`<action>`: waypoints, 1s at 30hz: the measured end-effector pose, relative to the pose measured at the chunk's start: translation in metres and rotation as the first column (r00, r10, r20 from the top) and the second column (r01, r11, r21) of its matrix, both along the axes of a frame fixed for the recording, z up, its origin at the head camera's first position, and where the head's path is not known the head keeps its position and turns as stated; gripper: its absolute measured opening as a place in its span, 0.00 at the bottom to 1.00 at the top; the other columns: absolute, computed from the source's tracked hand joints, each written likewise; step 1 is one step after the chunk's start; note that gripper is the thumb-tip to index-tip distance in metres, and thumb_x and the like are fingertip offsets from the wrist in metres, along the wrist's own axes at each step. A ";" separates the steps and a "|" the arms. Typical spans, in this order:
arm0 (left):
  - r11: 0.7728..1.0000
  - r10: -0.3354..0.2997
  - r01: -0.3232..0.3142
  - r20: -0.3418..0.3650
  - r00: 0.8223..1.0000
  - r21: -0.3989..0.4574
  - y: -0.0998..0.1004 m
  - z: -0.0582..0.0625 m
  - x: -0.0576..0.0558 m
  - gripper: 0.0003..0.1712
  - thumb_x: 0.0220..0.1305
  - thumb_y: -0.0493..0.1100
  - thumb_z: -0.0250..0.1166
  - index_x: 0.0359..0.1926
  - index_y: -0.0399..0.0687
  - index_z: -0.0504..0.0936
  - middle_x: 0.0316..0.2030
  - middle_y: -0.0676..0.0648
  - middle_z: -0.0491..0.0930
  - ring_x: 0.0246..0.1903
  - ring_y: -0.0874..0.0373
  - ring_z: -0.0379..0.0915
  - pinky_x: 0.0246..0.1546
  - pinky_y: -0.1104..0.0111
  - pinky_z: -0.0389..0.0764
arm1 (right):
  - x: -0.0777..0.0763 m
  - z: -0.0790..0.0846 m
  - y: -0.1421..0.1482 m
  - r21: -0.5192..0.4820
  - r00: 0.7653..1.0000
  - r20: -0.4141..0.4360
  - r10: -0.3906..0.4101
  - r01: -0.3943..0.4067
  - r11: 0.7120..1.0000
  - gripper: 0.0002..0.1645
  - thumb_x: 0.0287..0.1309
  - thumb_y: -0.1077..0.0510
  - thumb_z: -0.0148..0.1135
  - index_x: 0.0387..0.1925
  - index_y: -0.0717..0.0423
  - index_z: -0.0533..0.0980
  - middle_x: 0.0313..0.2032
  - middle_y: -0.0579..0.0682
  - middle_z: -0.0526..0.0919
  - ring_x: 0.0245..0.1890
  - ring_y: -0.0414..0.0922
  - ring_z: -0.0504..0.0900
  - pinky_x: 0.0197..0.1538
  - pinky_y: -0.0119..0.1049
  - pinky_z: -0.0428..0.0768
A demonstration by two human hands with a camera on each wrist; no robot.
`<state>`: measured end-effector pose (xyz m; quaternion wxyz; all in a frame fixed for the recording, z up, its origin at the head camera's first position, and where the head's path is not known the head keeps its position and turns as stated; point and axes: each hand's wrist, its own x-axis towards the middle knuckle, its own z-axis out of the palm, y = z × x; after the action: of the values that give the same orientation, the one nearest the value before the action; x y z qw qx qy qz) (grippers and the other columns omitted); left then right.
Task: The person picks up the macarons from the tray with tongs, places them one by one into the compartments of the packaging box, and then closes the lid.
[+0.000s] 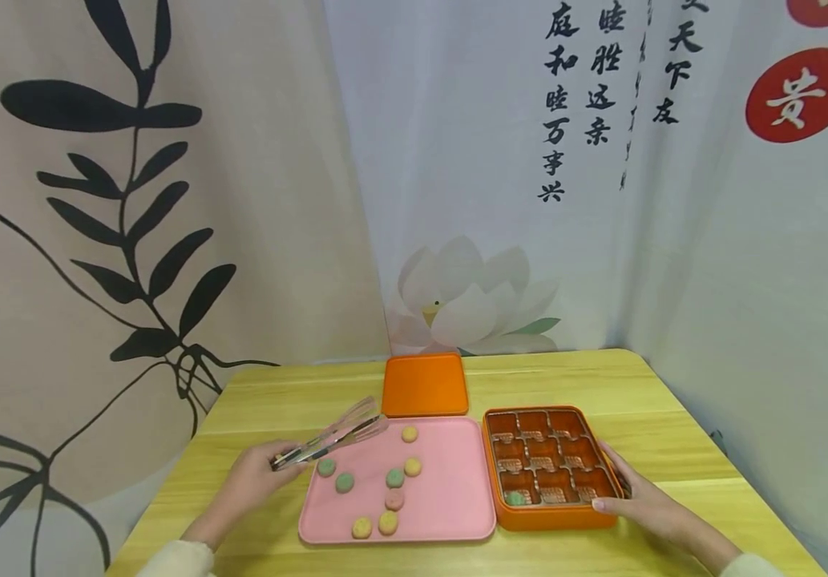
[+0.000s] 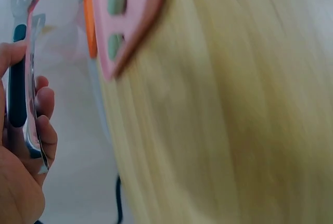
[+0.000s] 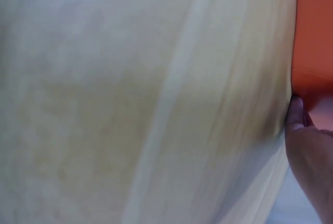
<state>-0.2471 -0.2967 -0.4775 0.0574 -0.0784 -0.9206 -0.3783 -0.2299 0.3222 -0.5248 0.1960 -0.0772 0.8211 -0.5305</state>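
My left hand point(image 1: 258, 477) holds metal food tongs point(image 1: 330, 437) with dark grips, above the left edge of a pink tray point(image 1: 450, 481). The left wrist view shows the thumb and fingers wrapped around the tongs point(image 2: 18, 83), nothing between their tips. Small round yellow, green and pink cakes lie on the tray, among them a yellow cake point(image 1: 361, 527), a green cake point(image 1: 345, 482) and a pink cake point(image 1: 394, 499). My right hand point(image 1: 648, 505) grips the front right corner of an orange box point(image 1: 558, 519). One green cake point(image 1: 515, 498) sits in its front left compartment.
An orange lid point(image 1: 425, 385) lies behind the pink tray, near the back of the wooden table point(image 1: 262, 409). The box stands right beside the tray. A printed curtain point(image 1: 291, 200) hangs behind the table.
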 end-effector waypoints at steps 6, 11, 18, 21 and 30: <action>0.995 0.072 -0.070 0.024 0.997 -0.064 -0.033 -0.001 0.010 0.23 0.56 0.53 0.75 0.49 0.47 0.86 0.35 0.51 0.83 0.22 0.61 0.67 0.20 0.70 0.70 | 0.001 -0.001 0.000 -0.018 1.000 -0.021 0.006 -0.006 1.000 0.59 0.68 0.53 0.61 0.78 0.49 0.27 0.73 0.72 0.29 0.69 0.76 0.34 0.62 0.75 0.43; 0.989 0.115 -0.108 0.064 0.991 -0.100 -0.059 0.000 0.022 0.24 0.57 0.54 0.74 0.50 0.47 0.86 0.31 0.52 0.80 0.21 0.61 0.64 0.19 0.70 0.67 | 0.000 -0.001 -0.001 -0.043 1.000 -0.018 0.016 -0.017 0.999 0.59 0.68 0.52 0.60 0.77 0.49 0.26 0.74 0.71 0.29 0.70 0.75 0.40 0.64 0.73 0.46; 0.985 0.144 -0.134 0.094 0.985 -0.109 -0.079 -0.005 0.032 0.23 0.55 0.52 0.75 0.48 0.42 0.87 0.29 0.53 0.81 0.18 0.62 0.63 0.17 0.71 0.67 | -0.002 0.002 0.001 -0.022 1.000 -0.011 0.018 -0.018 1.000 0.59 0.68 0.50 0.60 0.77 0.48 0.25 0.74 0.68 0.24 0.70 0.75 0.30 0.61 0.76 0.37; 0.982 0.141 -0.127 0.092 0.986 -0.140 -0.083 -0.008 0.035 0.24 0.54 0.52 0.75 0.48 0.40 0.87 0.27 0.53 0.80 0.16 0.63 0.61 0.16 0.72 0.65 | -0.002 0.002 0.001 -0.021 1.000 -0.008 0.017 -0.017 1.000 0.59 0.68 0.50 0.60 0.77 0.47 0.25 0.74 0.68 0.23 0.70 0.75 0.29 0.60 0.76 0.36; 0.975 0.141 -0.115 0.127 0.982 -0.191 -0.084 -0.015 0.039 0.25 0.53 0.53 0.75 0.46 0.41 0.87 0.22 0.55 0.78 0.14 0.63 0.58 0.15 0.72 0.62 | -0.002 -0.002 0.002 -0.024 1.000 -0.012 0.024 -0.024 0.999 0.59 0.68 0.51 0.60 0.77 0.50 0.25 0.74 0.71 0.27 0.70 0.76 0.35 0.62 0.75 0.42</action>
<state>-0.2084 -0.3802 -0.4926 0.0099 0.0030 -0.9562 -0.2924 -0.2315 0.3238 -0.5267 0.1966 -0.0925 0.8149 -0.5374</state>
